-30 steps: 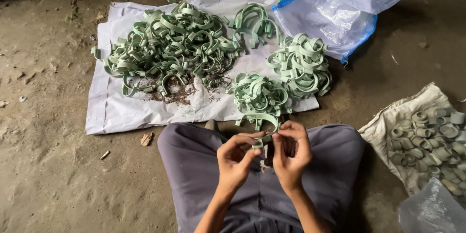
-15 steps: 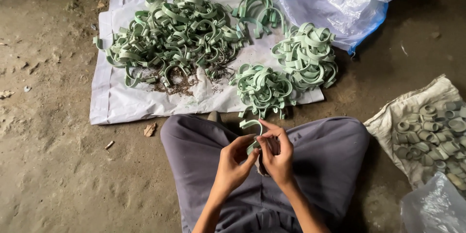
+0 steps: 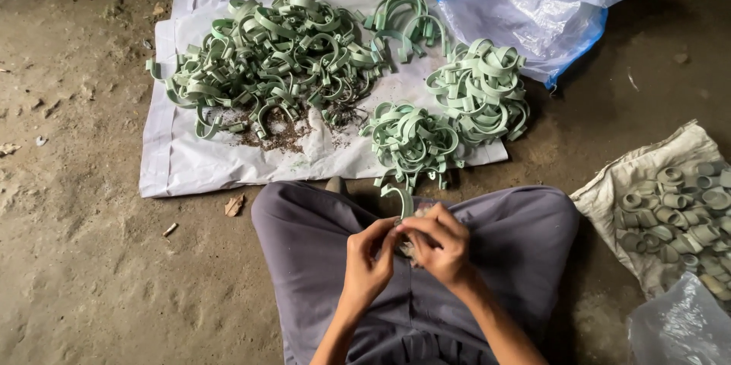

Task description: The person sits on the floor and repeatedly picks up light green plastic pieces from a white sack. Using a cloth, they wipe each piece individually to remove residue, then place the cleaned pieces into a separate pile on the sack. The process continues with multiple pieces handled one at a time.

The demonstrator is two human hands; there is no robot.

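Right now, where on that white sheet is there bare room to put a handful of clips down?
The white sheet is bare along its near-left strip, between the big clip pile and the sheet's front edge. The right side is crowded by two bundles; brown debris litters the middle.

You face matt green plastic clips (image 3: pixel 282 60) on a white woven sheet (image 3: pixel 190 167), glossy clear bag (image 3: pixel 548 7) far right, rough dirt floor (image 3: pixel 76 258).

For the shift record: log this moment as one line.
left hand: grip on green strip | right hand: grip on same strip | over lap | green strip piles on white sheet ahead | rolled pieces on sack at right
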